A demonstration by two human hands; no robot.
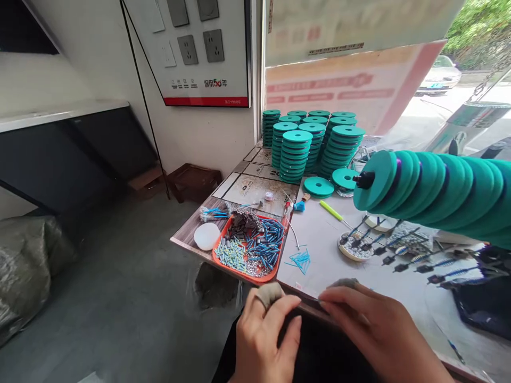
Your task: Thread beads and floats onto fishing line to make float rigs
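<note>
My left hand (269, 332) is at the table's front edge, its fingers curled and a covering wrapped round one finger. A small gap shows between its thumb tip and index fingertip. To its right, my right hand (367, 322) has thumb and index finger pressed together, also with a wrapped finger. Whatever either hand holds is too thin or hidden to make out. Just beyond the left hand stands an orange tray (249, 276) of blue springs (268, 242), pale green small tubes (231, 255) and silver bits. Short blue tubes (301, 260) lie loose beyond both hands.
Stacked teal spools (297, 154) stand at the back. A rod of teal spools (435, 186) juts in from the right above several rigs (403, 260). A yellow-handled tool (331, 210), a bead dish (355, 250) and a white round lid (206, 236) lie on the table.
</note>
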